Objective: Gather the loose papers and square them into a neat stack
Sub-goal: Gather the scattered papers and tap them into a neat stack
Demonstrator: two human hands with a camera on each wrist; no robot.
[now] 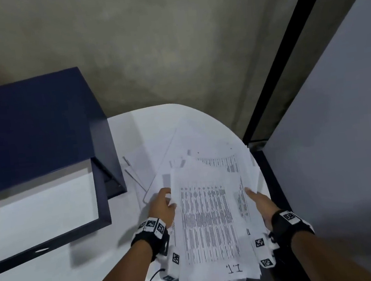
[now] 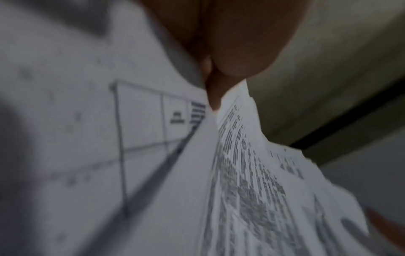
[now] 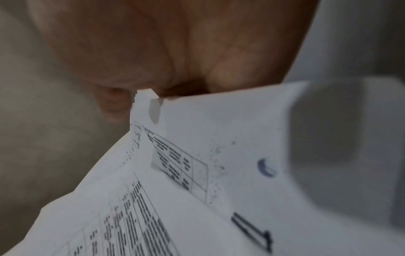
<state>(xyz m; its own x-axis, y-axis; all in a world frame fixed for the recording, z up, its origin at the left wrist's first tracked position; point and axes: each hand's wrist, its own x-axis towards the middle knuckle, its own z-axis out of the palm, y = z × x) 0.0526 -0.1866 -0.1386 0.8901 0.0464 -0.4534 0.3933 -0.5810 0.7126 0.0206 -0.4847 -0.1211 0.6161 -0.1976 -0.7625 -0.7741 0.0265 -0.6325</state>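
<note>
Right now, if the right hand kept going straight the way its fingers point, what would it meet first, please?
Probably the loose papers spread on the table beyond the right hand; its fingers already lie along the stack. Depth is unclear.

Papers (image 1: 208,221): white sheets, covered in dense black printed columns — grid tables ruled in thin dark lines, as the wrist views show.
Handwritten mark (image 1: 234,268): dark ink on the top sheet's near edge.
Loose sheets (image 1: 180,145): white, mostly blank, faint grey lines.
Table (image 1: 56,277): white, with grey shadows.
Box (image 1: 38,131): deep navy blue — lid and sides alike.
Tray (image 1: 49,213): navy rim, pale white inside.
Wristbands (image 1: 152,233): black straps with white tiles bearing black square-code patterns.
Wall (image 1: 145,41): mottled grey-beige, blotchy.
Strip (image 1: 285,48): black, running diagonally.
Panel (image 1: 344,122): plain pale blue-grey.
</note>
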